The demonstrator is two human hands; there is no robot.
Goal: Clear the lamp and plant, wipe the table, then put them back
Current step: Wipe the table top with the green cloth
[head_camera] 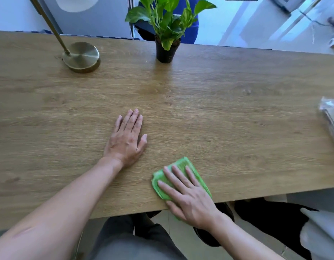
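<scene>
Fingers point(173, 177) flat, spread on green cloth point(183, 163), largely hidden; lamp point(80, 57) shade cropped

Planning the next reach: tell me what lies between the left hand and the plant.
Only bare table lies between the left hand and the plant, per the head view.

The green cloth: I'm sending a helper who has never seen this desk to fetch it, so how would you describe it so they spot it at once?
Find the long wooden table and go to its near edge, right of the middle. The green cloth lies folded flat there under the right hand. It is the only bright green fabric; the other green thing is the leafy plant at the far edge.
</scene>
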